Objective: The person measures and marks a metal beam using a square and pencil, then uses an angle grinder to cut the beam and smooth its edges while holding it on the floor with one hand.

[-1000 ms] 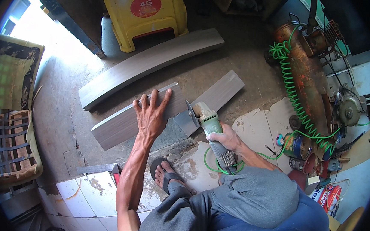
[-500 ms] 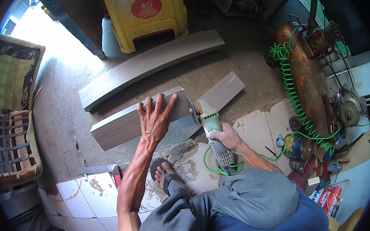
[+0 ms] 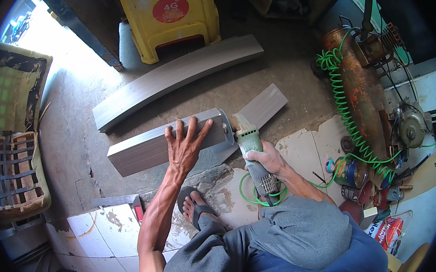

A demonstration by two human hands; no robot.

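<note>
A short grey-brown wood-grained bar point(image 3: 146, 153) with a pale upper edge lies across the floor ahead of me. My left hand point(image 3: 184, 147) rests on it, fingers spread over its face and far edge. Wrapped in my right hand point(image 3: 267, 158) is a green angle grinder point(image 3: 249, 140). Its disc point(image 3: 228, 127) stands at the bar's right end; whether it touches or spins I cannot tell. A flat piece of the same material point(image 3: 264, 106) lies beyond the grinder's head. Behind the short bar lies a longer bar point(image 3: 178, 78).
A yellow plastic stool point(image 3: 178, 32) stands beyond the long bar. At right are a rusty compressor tank point(image 3: 354, 93) and a coiled green hose point(image 3: 345, 112). A try square point(image 3: 116, 199) lies by my left forearm. A strapped seat frame point(image 3: 13, 170) is at far left.
The bar's right end has swung slightly toward me. My left hand has moved a little nearer and to the right with it. The grinder has barely shifted.
</note>
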